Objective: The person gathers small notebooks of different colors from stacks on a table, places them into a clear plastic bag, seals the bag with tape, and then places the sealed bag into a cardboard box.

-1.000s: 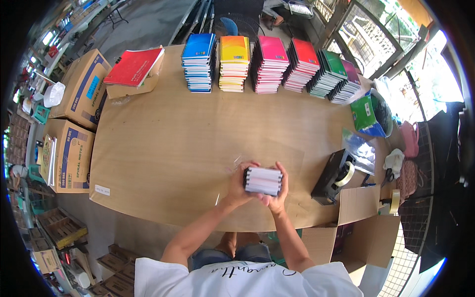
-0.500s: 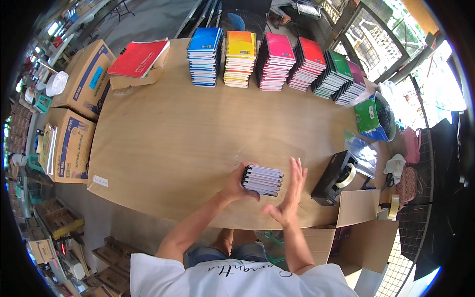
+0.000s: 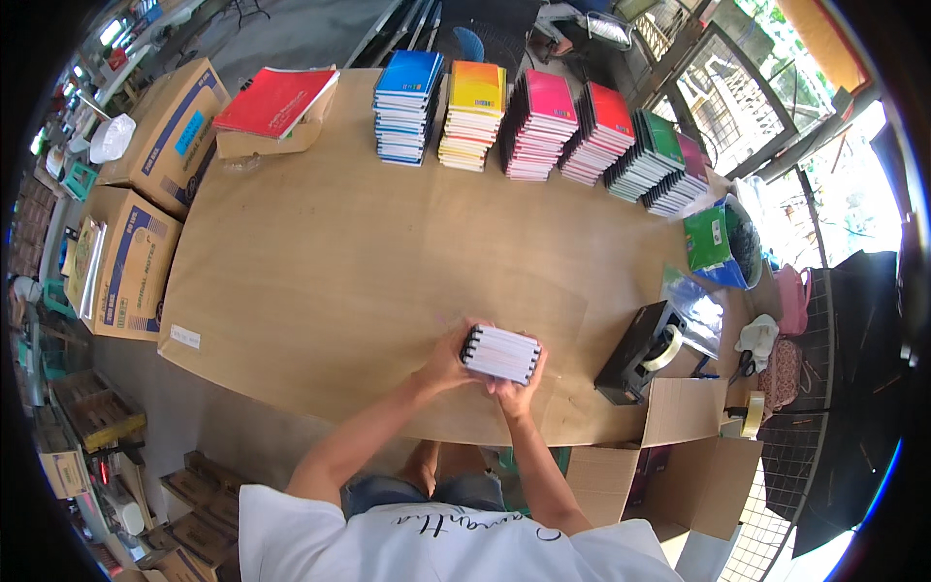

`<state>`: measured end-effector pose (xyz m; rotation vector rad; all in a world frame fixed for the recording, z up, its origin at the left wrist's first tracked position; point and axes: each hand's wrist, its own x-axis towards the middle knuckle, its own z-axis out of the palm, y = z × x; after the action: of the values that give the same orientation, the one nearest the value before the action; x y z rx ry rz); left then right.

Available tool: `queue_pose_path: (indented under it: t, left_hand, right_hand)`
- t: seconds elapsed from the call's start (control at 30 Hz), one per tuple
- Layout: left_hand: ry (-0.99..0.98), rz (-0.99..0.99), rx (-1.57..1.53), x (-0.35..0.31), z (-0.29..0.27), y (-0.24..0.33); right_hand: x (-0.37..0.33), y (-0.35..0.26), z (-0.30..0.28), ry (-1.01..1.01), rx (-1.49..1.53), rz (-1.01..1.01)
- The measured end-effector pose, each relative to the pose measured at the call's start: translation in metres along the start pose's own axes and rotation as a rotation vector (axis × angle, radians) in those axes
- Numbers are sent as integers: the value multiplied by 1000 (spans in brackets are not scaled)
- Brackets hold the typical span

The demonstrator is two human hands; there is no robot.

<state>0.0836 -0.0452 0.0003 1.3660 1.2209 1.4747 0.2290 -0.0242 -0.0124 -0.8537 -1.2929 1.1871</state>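
1. White-edged spiral notebooks form a small bundle between the person's hands, near the front edge of the counter. Page edges face upward, with dark coils showing at both ends.
2. Both hands are clamped on the bundle: the left hand wraps its left end, while the right hand cups its right end and near side.
3. To square it well, the pressure should probably be even from both sides; squeezing one end harder could fan the pages or skew a cover.
4. Coils can catch on one another, so it seems wise to align them gently, then tap the lower edges against the flat surface.
5. Fingers are best kept below the upper edges, so that any notebook standing proud is easy to spot.
6. The covers are turned away or hidden by the palms, so their colour cannot be told, and an exact count is hard to make.
7. Several fingertips are out of sight behind the bundle, and whether its underside touches the counter is unclear.
8. Shadow and flaps hide most of what lies inside the carton at the right.
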Motion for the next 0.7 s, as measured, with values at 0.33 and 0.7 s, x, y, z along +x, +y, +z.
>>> queue_pose_path:
  t: [0.33,0.7]
  left_hand:
    - [-15,-166,907,-101,-1,43]
    - [10,-180,967,-118,7,52]
  right_hand:
    - [116,-82,-18,-748,-590,400]
    - [137,-50,30,-1116,-1029,433]
